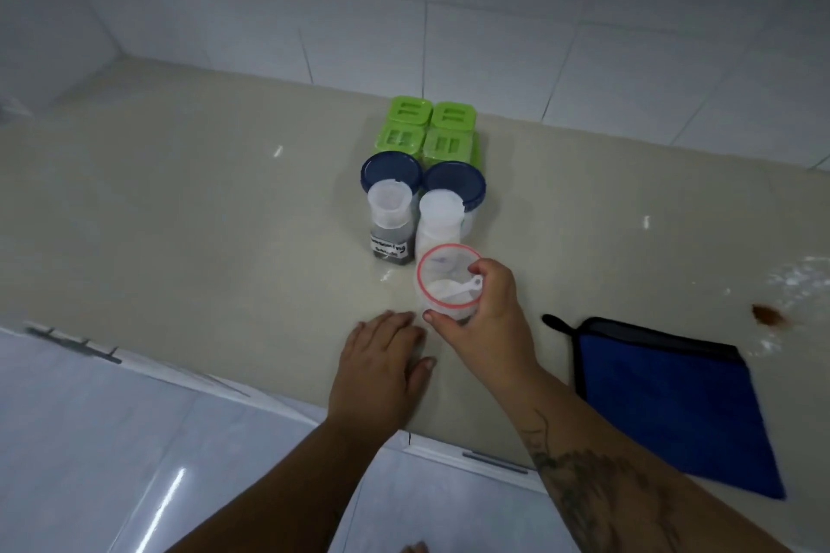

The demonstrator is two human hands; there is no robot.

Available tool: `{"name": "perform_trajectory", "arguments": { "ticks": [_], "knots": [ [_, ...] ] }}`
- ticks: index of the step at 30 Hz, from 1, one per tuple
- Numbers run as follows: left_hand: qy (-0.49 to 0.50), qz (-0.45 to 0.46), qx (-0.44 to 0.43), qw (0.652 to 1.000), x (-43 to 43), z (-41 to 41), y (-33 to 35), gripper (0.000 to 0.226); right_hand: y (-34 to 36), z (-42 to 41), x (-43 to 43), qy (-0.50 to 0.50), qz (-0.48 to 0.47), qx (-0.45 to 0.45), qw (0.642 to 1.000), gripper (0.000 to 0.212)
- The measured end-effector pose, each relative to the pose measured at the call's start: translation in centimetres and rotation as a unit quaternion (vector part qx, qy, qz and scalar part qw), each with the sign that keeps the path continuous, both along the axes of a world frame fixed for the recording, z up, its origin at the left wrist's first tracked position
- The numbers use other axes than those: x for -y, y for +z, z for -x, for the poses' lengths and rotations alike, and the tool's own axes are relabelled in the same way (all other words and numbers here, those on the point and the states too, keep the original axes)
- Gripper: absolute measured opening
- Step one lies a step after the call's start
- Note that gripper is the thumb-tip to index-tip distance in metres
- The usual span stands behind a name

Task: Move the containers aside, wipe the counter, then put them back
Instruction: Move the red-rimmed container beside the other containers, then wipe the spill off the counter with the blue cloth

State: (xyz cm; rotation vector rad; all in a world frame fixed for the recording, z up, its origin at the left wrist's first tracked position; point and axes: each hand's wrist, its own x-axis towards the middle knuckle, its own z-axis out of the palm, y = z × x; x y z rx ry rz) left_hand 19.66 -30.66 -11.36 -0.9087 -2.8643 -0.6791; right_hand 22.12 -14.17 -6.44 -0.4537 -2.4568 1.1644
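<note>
The red-rimmed tub (449,283) stands on the counter (179,216) toward its front edge, at the near end of the cluster of containers. It is open at the top, with white powder and a small white scoop (462,290) inside. The right hand (489,305) grasps it from the right side, fingers curled over the rim and thumb against the near wall. The left hand (381,359) lies flat and released on the counter just beside the tub, holding nothing.

Behind the tub, touching or nearly so, stand two clear shakers: the labelled shaker (390,222) with dark contents and the white shaker (440,220). Behind them are two blue-lidded jars (390,171), then four green-lidded boxes (431,130) packed in a square near the back wall.

The main risk is the open top. If the tub tilts or jerks as it goes aside, powder could spill onto the counter and the scoop could tip out. A grip on the rim alone could slip, since the wall looks thin and flexible. Dragging it backward could knock the shakers over; they look tall and narrow.

To the right, the blue cloth (664,395) lies at the front edge, one corner overhanging; a careless brush could pull it off. Near the right end there is scattered white powder (799,283) and a brown stain (768,314), which a container set down there would pick up.
</note>
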Motion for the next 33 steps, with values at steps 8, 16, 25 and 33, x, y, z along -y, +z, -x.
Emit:
{"name": "perform_trajectory", "arguments": {
  "ticks": [8,16,25,33],
  "knots": [
    [-0.114,-0.039,-0.021,0.992,0.6,-0.5,0.4,0.016,0.5,-3.8,-2.5,0.026,-0.023,-0.011,0.999,0.072],
    [-0.210,-0.016,0.063,0.975,-7.2,-3.4,2.1,0.033,0.6,-15.3,-15.7,-0.206,-0.067,0.156,0.964,0.047],
    [-0.165,0.059,0.264,0.948,-21.0,-3.2,3.8,0.094,-1.5,-18.1,-23.1,-0.128,-0.080,0.272,0.950,0.072],
    [-0.158,0.189,0.284,0.927,-25.0,-3.3,6.1,0.018,0.8,-16.1,-26.8,0.044,-0.024,0.308,0.950,0.040]
  ]
}}
